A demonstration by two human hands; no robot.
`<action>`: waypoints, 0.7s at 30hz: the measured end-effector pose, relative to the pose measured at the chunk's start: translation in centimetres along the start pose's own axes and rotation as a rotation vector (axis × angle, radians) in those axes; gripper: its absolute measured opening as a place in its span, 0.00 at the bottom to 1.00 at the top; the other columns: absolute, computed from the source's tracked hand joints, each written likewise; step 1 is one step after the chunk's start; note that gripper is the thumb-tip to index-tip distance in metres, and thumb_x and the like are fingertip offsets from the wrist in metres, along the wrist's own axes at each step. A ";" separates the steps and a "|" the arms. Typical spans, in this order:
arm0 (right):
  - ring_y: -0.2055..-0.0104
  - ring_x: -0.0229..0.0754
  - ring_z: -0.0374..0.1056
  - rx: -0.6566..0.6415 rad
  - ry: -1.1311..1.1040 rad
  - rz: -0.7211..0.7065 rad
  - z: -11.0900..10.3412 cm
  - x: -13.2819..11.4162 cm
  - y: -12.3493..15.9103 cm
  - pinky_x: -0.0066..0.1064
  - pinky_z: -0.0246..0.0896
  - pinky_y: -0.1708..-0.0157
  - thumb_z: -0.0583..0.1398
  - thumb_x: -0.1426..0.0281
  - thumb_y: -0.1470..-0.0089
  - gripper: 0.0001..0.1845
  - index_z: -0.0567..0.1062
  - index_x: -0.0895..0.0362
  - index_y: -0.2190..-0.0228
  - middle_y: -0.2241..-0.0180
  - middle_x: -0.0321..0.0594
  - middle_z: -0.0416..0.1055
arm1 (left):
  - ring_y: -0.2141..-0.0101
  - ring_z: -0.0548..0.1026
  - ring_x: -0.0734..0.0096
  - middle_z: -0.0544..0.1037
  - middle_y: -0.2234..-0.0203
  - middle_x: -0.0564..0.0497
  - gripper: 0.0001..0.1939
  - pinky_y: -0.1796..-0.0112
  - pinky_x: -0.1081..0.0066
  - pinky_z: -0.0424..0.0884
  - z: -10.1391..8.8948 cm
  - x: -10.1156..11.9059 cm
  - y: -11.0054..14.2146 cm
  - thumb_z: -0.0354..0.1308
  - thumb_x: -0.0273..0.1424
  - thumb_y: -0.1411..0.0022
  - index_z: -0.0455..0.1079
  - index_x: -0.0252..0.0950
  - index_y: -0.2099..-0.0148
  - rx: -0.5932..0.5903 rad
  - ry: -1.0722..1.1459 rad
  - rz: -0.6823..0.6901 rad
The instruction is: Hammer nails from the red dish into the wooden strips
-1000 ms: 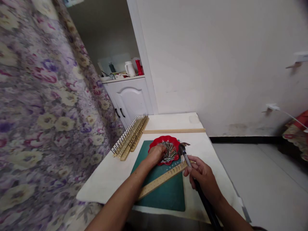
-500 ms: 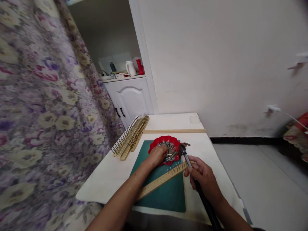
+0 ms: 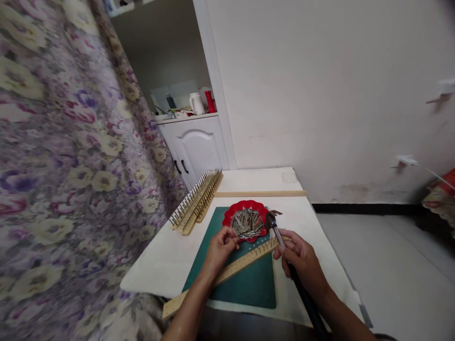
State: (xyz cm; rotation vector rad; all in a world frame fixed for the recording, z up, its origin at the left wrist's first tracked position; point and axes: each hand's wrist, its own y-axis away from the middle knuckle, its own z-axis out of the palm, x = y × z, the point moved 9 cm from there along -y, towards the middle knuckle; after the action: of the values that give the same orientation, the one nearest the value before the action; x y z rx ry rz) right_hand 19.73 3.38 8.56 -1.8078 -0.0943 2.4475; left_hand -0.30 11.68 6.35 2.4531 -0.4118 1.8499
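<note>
My left hand (image 3: pixel 220 246) hovers over the green cutting mat (image 3: pixel 245 286), just left of the red dish (image 3: pixel 263 210) heaped with nails (image 3: pixel 246 222); its fingers are pinched together, what they hold is too small to see. A hammer (image 3: pixel 275 227) is gripped in my right hand (image 3: pixel 300 263), its head resting beside the dish. Across the mat runs a long wooden strip (image 3: pixel 231 272) with a row of nails standing in its far end, between my two hands.
Several nailed wooden strips (image 3: pixel 197 201) lie stacked at the white table's (image 3: pixel 167 258) left rear. A bare wooden strip (image 3: pixel 259 193) lies across the back. A floral curtain (image 3: pixel 64 166) hangs at left, a white cabinet (image 3: pixel 195 144) behind, a wall at right.
My left hand has drawn back from the nail dish toward me, fingers pinched. The view shifted slightly; the hammer hand stays put.
</note>
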 end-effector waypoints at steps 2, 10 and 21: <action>0.89 0.30 0.56 0.000 0.011 -0.001 0.0 0.2 0.1 0.23 0.48 0.88 0.60 0.64 0.49 0.17 0.68 0.57 0.58 0.78 0.31 0.70 | 0.78 0.68 0.77 0.70 0.77 0.56 0.13 0.74 0.77 0.62 0.7 -0.7 1.8 0.60 0.37 0.48 0.62 0.36 0.66 -0.016 0.156 -0.046; 0.90 0.30 0.56 -0.009 0.025 0.009 0.2 0.7 0.4 0.23 0.48 0.88 0.60 0.64 0.50 0.18 0.67 0.57 0.57 0.79 0.31 0.70 | 0.76 0.70 0.74 0.72 0.78 0.54 0.12 0.72 0.76 0.63 2.6 -1.7 4.7 0.56 0.40 0.43 0.63 0.36 0.67 -0.073 0.174 -0.102; 0.89 0.29 0.56 -0.017 0.022 0.010 0.4 0.6 0.5 0.21 0.49 0.89 0.60 0.67 0.49 0.17 0.67 0.58 0.56 0.78 0.32 0.70 | 0.77 0.65 0.75 0.70 0.79 0.56 0.11 0.75 0.78 0.58 3.1 -2.0 4.5 0.59 0.38 0.48 0.69 0.35 0.70 0.116 -0.031 -0.079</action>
State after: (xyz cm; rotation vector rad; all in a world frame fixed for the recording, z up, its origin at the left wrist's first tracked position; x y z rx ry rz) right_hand 19.18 2.97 8.01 -1.8459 -0.1053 2.4400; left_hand 1.04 7.09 3.00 2.5347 -0.2108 1.8566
